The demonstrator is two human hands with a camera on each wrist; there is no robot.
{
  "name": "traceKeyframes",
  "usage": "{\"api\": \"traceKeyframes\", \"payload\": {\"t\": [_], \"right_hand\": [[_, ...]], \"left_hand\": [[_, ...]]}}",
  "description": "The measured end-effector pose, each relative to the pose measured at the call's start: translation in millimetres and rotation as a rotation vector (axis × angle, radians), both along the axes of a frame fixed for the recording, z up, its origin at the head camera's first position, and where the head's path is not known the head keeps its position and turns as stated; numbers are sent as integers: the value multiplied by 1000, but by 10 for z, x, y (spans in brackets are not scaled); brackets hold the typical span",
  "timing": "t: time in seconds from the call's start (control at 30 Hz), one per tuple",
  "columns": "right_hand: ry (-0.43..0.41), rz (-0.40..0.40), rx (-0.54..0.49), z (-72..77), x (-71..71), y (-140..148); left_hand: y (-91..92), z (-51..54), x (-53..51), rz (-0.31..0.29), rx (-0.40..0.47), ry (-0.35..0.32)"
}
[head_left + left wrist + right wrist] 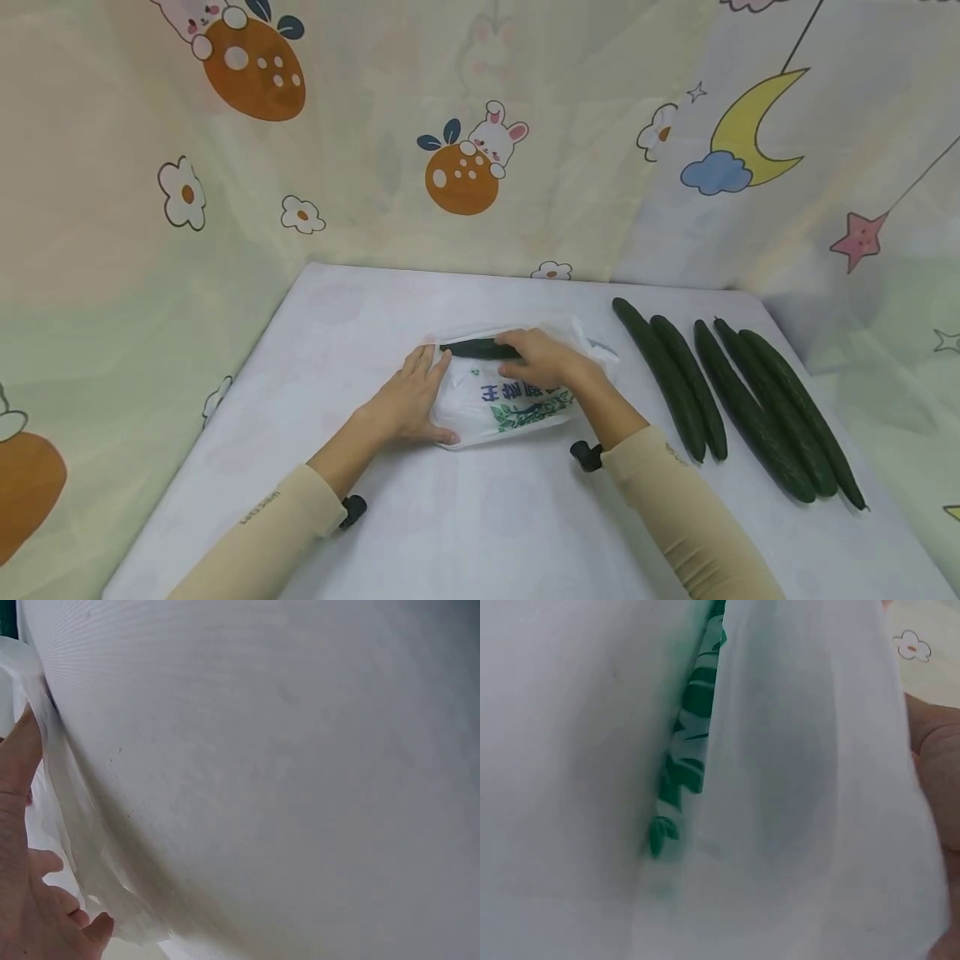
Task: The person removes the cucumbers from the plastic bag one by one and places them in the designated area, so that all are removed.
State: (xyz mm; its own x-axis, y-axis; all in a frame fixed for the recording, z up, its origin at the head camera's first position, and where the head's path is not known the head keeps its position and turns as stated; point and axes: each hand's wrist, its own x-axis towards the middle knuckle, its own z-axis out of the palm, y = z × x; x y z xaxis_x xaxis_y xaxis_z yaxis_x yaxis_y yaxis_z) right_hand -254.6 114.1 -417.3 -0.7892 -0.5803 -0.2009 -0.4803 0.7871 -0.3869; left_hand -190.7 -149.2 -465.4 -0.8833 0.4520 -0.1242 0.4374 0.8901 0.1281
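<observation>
A white plastic bag (468, 400) with blue lettering and a green leaf print lies on the table. Across its far part lies a dark green cucumber (471, 348); I cannot tell whether a layer of bag covers any of it. My right hand (551, 358) grips the cucumber's right part, thumb on the near side and fingers on the far side. At the bag's left edge, my left hand (408, 404) rests with fingers and thumb spread, touching the plastic. In the right wrist view, bag plastic (795, 787) blocks most of the right hand.
Several cucumbers (757, 408) lie side by side on the right of the white table (450, 533). Patterned cloth (360, 167) hangs behind and beside the table. A black wrist mount (587, 456) shows under the right forearm, another (352, 510) by the left cuff.
</observation>
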Motion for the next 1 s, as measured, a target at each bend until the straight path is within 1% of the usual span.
{"api": "traceKeyframes", "payload": {"t": [0.2, 0.33, 0.43, 0.5, 0.6, 0.73, 0.8, 0.87, 1.0], "right_hand": [[-38, -41, 131, 108, 28, -83], [-59, -51, 225, 168, 62, -162], [-68, -52, 270, 202, 88, -202], [-77, -56, 267, 222, 98, -211], [-101, -53, 234, 228, 87, -205], [-118, -24, 207, 199, 72, -164], [-99, -9, 202, 169, 72, -143], [-61, 10, 182, 120, 71, -122], [35, 59, 92, 16, 78, -101]], "left_hand": [[18, 33, -15, -5, -5, 1], [21, 38, -21, -13, -11, -5], [23, 28, -11, -24, 4, -16], [23, 20, 2, -38, 6, -17], [18, 16, 19, -66, 27, -11], [27, 30, 39, -85, 59, -9], [36, 41, 48, -83, 66, -4], [42, 52, 57, -78, 69, -3], [43, 59, 68, -74, 53, -11]]}}
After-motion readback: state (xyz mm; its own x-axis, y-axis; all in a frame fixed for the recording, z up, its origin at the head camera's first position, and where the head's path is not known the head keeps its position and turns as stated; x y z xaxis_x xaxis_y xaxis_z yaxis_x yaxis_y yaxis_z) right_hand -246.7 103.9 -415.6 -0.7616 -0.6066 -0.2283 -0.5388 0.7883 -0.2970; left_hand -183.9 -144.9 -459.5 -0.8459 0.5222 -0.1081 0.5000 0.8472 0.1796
